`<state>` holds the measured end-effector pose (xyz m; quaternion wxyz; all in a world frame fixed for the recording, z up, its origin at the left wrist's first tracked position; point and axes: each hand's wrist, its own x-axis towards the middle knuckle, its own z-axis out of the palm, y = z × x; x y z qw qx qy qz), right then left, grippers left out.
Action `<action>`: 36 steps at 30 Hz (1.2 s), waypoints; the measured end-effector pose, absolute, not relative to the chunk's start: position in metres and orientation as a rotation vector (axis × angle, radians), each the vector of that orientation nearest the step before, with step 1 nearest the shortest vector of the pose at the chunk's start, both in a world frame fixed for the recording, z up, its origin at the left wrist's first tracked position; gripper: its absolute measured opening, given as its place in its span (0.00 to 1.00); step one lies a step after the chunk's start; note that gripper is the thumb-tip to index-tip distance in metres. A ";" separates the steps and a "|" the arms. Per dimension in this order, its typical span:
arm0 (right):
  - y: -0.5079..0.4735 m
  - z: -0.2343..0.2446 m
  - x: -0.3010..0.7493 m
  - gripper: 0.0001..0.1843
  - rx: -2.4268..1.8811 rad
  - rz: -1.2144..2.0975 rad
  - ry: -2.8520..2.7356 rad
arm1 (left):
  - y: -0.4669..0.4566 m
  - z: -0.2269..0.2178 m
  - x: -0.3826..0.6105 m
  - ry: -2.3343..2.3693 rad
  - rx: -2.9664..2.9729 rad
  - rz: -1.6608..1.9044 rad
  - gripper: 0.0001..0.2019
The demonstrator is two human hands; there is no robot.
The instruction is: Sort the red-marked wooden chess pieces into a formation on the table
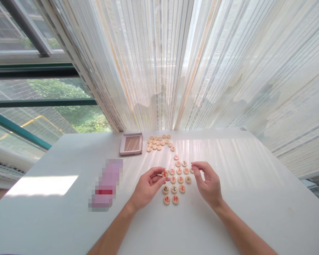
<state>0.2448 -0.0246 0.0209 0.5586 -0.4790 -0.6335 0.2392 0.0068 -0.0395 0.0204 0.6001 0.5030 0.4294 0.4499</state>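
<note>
My left hand (149,187) pinches a round wooden Chinese chess piece (164,174) with a red character, its marked face turned up, at the left side of the group. My right hand (208,182) has thumb and forefinger closed at another Chinese chess piece (191,170), partly hidden by the thumb, at the right end of a row. Between my hands lie several face-up pieces (179,171) with red or black characters, in uneven rows. Nearest to me are a red-marked piece (167,200) and another red-marked piece (175,199).
Farther back, several blank-side-up pieces (154,142) lie clustered beside a shallow box (121,145). A pixelated pinkish item (108,180) lies left on the white table (228,226). A striped translucent curtain (159,71) hangs behind the table's far edge; a window (55,88) is at left.
</note>
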 end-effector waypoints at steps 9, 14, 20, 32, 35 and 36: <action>-0.034 0.023 0.235 0.08 -1.022 0.749 -1.707 | -0.045 0.027 0.008 1.118 1.522 0.958 0.12; -0.044 0.022 0.223 0.11 -0.888 0.930 -1.831 | -0.047 0.030 0.010 1.063 1.602 0.933 0.12; -0.047 0.026 0.221 0.08 -0.974 1.111 -1.769 | -0.048 0.031 0.011 1.072 1.640 0.928 0.12; -0.048 0.032 0.220 0.06 -1.023 1.271 -1.628 | -0.049 0.033 0.009 1.049 1.672 0.924 0.10; -0.047 0.033 0.220 0.07 -1.029 1.340 -1.580 | -0.048 0.031 0.009 1.066 1.678 0.928 0.09; -0.047 0.034 0.220 0.08 -1.034 1.365 -1.557 | -0.048 0.031 0.009 1.070 1.679 0.932 0.10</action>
